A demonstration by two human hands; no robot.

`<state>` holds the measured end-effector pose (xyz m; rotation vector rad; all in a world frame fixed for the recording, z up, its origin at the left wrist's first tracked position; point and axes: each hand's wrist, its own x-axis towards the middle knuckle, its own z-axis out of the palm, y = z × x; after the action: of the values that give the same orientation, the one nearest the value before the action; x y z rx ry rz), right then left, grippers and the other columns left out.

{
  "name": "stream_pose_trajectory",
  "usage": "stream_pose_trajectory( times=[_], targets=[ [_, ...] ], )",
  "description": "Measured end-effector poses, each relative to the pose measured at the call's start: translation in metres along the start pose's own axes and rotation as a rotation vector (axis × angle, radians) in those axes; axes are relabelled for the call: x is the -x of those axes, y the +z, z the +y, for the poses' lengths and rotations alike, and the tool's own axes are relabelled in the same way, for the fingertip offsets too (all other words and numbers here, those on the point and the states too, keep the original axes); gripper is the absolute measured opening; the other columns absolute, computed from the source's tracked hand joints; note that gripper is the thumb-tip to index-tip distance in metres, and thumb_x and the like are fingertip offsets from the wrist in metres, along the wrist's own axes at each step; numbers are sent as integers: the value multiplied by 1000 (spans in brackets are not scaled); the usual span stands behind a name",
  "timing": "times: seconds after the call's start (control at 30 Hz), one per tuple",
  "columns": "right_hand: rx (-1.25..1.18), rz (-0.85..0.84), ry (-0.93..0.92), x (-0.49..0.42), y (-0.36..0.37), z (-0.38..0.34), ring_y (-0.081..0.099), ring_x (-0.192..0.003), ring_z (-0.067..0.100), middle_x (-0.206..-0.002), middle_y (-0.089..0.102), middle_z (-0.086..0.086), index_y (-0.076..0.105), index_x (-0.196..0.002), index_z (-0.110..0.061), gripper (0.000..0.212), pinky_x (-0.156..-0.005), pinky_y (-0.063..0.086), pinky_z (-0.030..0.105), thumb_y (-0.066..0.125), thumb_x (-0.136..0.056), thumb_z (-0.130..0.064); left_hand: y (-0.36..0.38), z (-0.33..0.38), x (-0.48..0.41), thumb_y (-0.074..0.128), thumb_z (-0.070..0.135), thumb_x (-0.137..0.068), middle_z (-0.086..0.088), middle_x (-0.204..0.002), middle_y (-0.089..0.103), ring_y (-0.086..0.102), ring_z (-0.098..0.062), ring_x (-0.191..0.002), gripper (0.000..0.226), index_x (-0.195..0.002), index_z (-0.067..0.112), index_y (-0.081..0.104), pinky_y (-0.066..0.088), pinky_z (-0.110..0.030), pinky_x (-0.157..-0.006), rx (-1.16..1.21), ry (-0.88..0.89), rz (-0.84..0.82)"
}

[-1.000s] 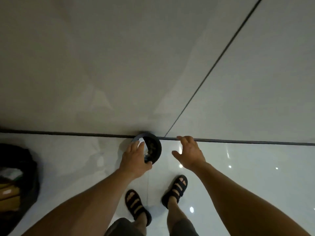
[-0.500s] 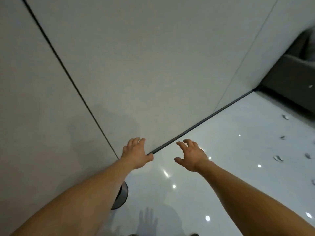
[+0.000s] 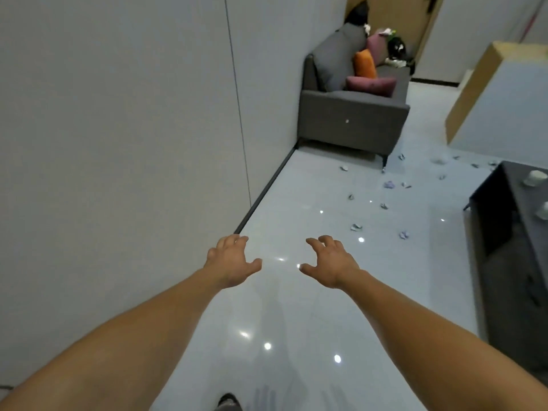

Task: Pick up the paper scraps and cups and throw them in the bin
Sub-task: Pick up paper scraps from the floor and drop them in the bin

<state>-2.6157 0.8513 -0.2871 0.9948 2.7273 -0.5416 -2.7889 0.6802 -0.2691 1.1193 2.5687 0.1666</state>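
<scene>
Wall [image 3: 118, 143] runs along 9 o'clock and meets the floor [image 3: 296, 307] toward 12. Sofa [image 3: 350, 120] stands against the wall at 1 o'clock, with cushions [image 3: 370, 84] on its seat. Paper scraps [image 3: 389, 184] lie scattered on the floor at 2 o'clock, between sofa and desk [image 3: 510, 232]. The desk stands at 3 o'clock, cups [image 3: 535, 177] on its top. Cabinet [image 3: 498, 108] stands behind the desk, right of the sofa. Left grip [image 3: 232, 262] and right grip [image 3: 330, 262] hang side by side, apart, over the floor.

1. A pale grey panelled wall [image 3: 118, 114] runs along the left.
2. The glossy white floor [image 3: 296, 307] reflects small lights.
3. A grey sofa [image 3: 350, 120] stands against the wall and holds an orange cushion [image 3: 364, 64] and a purple cushion [image 3: 370, 84].
4. A dark surface [image 3: 504, 232] is at the right.
</scene>
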Motion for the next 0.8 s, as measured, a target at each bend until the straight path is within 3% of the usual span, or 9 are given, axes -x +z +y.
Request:
stream_pose_trajectory(
  times=[0.2,0.57,0.8],
  targets=[
    [-52,30,150,-26,-23,64,20,-143,26,-158,18,4,20,-151,-29,74,-109,35,46,50,-90,-59,3,80,-74,46,58,-88,-2,-157,20,14,-21,-144,76,-149,20,23,18,-42,-115,-11,183,-62],
    [-118,104,389,-127,-83,135,23,-141,25,-157,18,2,21,-152,-27,72,-108,36,43,52,-92,-54,-30,153,-261,47,54,-90,-3,-156,20,18,-27,-142,74,-150,19,22,26,-44,-111,15,323,-147],
    [-168,103,554,-153,-100,201,24,-141,25,-158,17,3,20,-152,-27,74,-108,37,42,53,-91,-53,-26,236,-336,47,56,-88,-2,-156,20,19,-26,-142,75,-150,21,21,26,-43,-111,-9,472,-238]
  ],
)
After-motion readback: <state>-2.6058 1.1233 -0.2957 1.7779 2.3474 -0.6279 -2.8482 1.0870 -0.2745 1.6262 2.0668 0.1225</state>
